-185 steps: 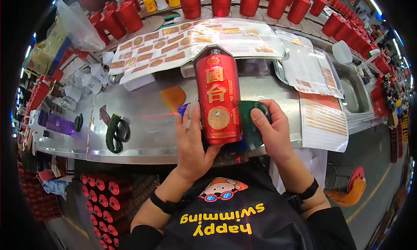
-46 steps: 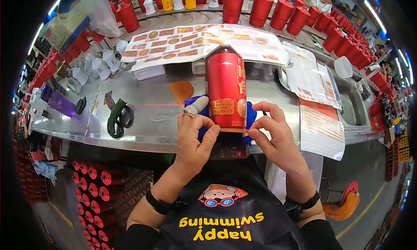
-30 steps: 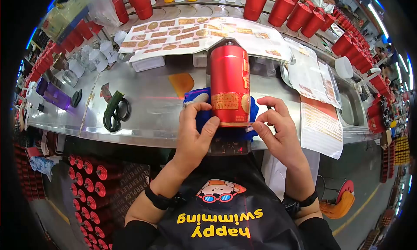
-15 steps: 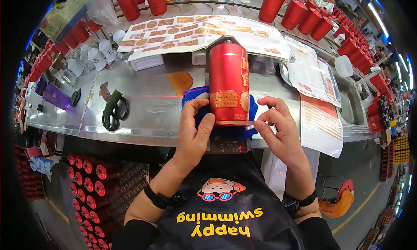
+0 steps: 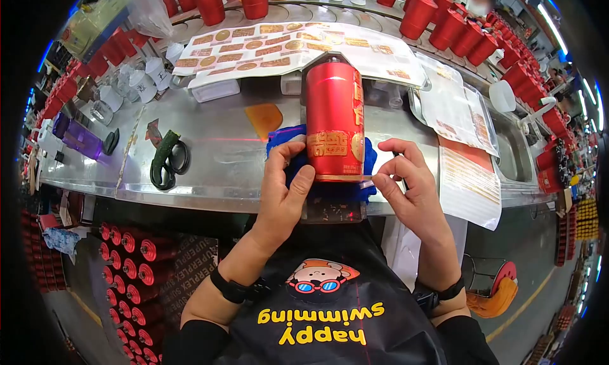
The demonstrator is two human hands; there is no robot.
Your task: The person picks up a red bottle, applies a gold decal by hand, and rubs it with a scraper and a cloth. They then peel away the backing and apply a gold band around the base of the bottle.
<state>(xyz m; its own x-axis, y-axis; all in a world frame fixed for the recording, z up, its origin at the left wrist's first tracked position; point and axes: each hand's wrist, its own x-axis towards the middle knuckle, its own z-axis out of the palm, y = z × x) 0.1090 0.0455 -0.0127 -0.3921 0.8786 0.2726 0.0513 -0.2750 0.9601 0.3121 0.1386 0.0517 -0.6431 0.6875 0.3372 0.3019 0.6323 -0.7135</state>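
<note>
A shiny red canister with raised gold labels lies on a blue cloth over a stand at the bench's front edge. Its base points towards me. My left hand is against the lower left side of the canister, fingertips and thumb touching it. Beside the lower right edge, my right hand pinches the end of a thin strip that runs along the base. A slim dark tool shows between the right fingers; most of it is hidden.
Gold sticker sheets lie behind the canister, and more sheets at the right, near a sink. Left are black-handled scissors, a yellow scraper and a purple bottle. Red canisters stand on the conveyor beyond.
Red canisters on the conveyor at the back have shifted to the right. My hands and the canister between them are almost where they were.
</note>
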